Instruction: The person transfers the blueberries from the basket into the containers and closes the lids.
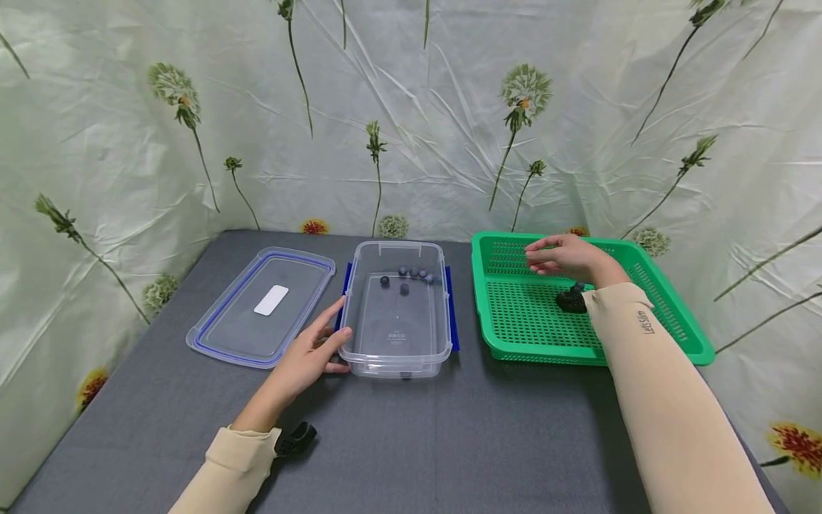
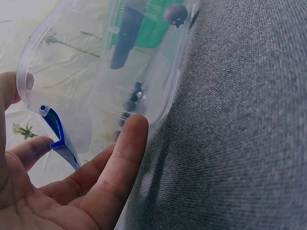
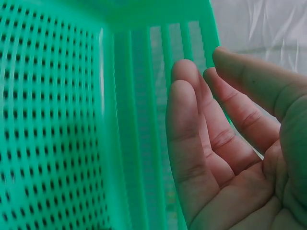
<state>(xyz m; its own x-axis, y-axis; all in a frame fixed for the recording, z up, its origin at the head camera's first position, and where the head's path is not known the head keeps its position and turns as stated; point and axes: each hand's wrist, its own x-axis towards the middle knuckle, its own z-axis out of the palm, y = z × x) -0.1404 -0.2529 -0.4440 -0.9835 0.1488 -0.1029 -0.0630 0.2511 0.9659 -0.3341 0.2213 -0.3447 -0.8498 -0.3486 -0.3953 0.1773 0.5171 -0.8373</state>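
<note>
Several blueberries (image 1: 404,289) lie in a clear plastic food box (image 1: 398,332), mostly toward its far end. My left hand (image 1: 307,360) rests at the box's left side, thumb on the rim and fingers stretched along the wall. In the left wrist view, one finger (image 2: 36,146) reaches the blue side clip (image 2: 56,134), while a single blueberry (image 2: 175,15) shows nearer through the plastic. Over the far part of a green basket (image 1: 514,314) hovers my right hand (image 1: 565,258). Its fingers are loosely bent with nothing between them, as the right wrist view shows.
The clear lid (image 1: 244,332) with a blue seal and a white label (image 1: 271,300) lies flat left of the box. A dark grey cloth (image 1: 437,442) covers the table. Behind it hangs a flowered curtain (image 1: 437,143). The basket stands right of the box.
</note>
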